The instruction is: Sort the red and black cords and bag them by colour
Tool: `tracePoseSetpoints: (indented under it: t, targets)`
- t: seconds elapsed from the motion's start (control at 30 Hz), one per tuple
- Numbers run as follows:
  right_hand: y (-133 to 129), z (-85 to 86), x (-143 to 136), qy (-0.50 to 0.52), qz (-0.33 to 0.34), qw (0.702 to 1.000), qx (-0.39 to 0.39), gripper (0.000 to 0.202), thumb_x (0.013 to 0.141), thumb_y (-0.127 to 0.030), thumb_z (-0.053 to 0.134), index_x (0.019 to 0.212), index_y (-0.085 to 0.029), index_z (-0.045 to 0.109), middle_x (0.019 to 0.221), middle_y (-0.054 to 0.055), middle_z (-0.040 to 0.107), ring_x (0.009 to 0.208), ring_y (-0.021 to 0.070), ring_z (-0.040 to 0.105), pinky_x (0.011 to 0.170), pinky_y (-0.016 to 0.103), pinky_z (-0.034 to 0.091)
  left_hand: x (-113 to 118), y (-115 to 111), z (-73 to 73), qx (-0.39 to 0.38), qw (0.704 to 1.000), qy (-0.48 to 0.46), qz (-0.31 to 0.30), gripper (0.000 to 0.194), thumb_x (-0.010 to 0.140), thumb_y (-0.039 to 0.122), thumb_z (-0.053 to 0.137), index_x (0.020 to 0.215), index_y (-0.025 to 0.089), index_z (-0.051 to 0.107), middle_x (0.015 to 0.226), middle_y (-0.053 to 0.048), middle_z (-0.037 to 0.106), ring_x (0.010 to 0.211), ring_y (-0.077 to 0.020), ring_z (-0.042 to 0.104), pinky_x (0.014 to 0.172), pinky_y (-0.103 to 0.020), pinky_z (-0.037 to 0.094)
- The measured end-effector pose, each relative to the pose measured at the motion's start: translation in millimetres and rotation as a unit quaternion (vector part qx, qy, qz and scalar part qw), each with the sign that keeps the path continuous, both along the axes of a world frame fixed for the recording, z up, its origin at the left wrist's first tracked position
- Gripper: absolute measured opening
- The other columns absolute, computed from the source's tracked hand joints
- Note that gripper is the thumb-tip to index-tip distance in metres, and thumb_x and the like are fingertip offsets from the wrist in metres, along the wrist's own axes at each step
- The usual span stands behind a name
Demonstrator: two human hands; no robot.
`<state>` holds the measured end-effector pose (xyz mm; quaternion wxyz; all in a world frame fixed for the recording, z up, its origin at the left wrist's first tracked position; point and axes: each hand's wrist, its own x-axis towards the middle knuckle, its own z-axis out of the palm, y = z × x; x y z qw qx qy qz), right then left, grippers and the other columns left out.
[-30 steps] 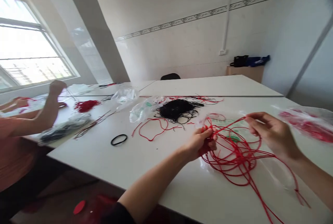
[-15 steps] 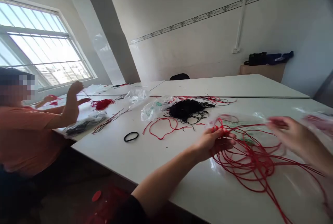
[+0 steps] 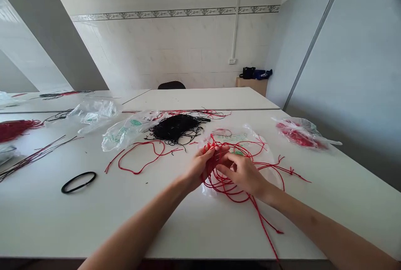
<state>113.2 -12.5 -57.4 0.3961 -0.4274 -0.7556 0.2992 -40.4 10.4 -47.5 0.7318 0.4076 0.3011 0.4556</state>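
Note:
A loose bundle of red cords spreads in loops over a clear plastic bag on the white table. My left hand is closed around part of the bundle, with loops rising above its thumb and hanging below. Close beside it, my right hand has its fingers curled in among the same cords, thumb towards the left hand; its fingertips are partly hidden. Knotted cord ends trail to the right and down past the table's front edge.
A heap of black cords lies beyond my left hand, beside crumpled plastic bags. Nearer are a loose red cord and a black ring-shaped band. A bag of red cords sits at the right.
My view has turned right, and the co-worker is out of sight. My right hand has come in from the right to meet my left hand at the red cords.

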Motion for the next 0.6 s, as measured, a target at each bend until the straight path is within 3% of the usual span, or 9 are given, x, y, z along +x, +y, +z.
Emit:
tracePoseSetpoints:
  t: [0.1,0.2,0.27,0.4,0.6]
  targets:
    - [7.6,3.3,5.9,0.105,-0.009,0.994,-0.039,0.023,0.080,-0.039,0.052,0.073,-0.018,0.057,0.062,-0.001,0.055,0.053,0.0087,0.048,0.051,0.022,0.040,1.1,-0.7,0.9,-0.001,1.000,0.003,0.002,0.015,0.084,0.021,0.048,0.087,0.011,0.058,0.109,-0.013,0.061,0.100,-0.0191,0.059,0.091,-0.031,0.044]
    - [14.7,11.6,16.3,0.266,-0.020,0.960,-0.088,0.026,0.078,-0.042,0.055,0.076,-0.016,0.058,0.063,0.000,0.057,0.057,0.0100,0.054,0.058,0.024,0.047,2.6,-2.4,1.7,-0.004,1.000,0.006,-0.012,0.016,0.084,0.022,0.048,0.089,0.011,0.059,0.104,-0.013,0.064,0.100,-0.0185,0.059,0.095,-0.033,0.041]
    - [16.1,15.6,19.8,0.314,0.005,0.942,-0.122,0.026,0.077,-0.042,0.057,0.076,-0.016,0.057,0.063,0.001,0.060,0.058,0.0115,0.058,0.062,0.027,0.050,4.0,-4.5,2.2,-0.006,1.000,0.008,-0.018,0.016,0.084,0.021,0.049,0.089,0.011,0.060,0.098,-0.012,0.065,0.096,-0.0177,0.060,0.096,-0.034,0.040]
    - [11.3,14.7,14.9,0.269,0.054,0.954,-0.121,0.024,0.076,-0.039,0.060,0.079,-0.016,0.062,0.068,0.003,0.064,0.063,0.0135,0.061,0.065,0.028,0.051,6.4,-8.6,2.8,-0.002,1.000,0.012,-0.024,0.015,0.084,0.020,0.050,0.091,0.011,0.059,0.094,-0.010,0.065,0.088,-0.0164,0.063,0.092,-0.035,0.043]
    - [10.7,5.0,10.6,0.173,-0.075,0.982,0.024,0.023,0.076,-0.039,0.058,0.079,-0.018,0.065,0.080,0.003,0.065,0.077,0.0156,0.060,0.073,0.027,0.046,7.6,-10.9,2.4,0.006,0.996,0.057,-0.073,0.019,0.082,0.026,0.054,0.096,0.014,0.057,0.101,-0.010,0.063,0.085,-0.0176,0.064,0.082,-0.033,0.048]
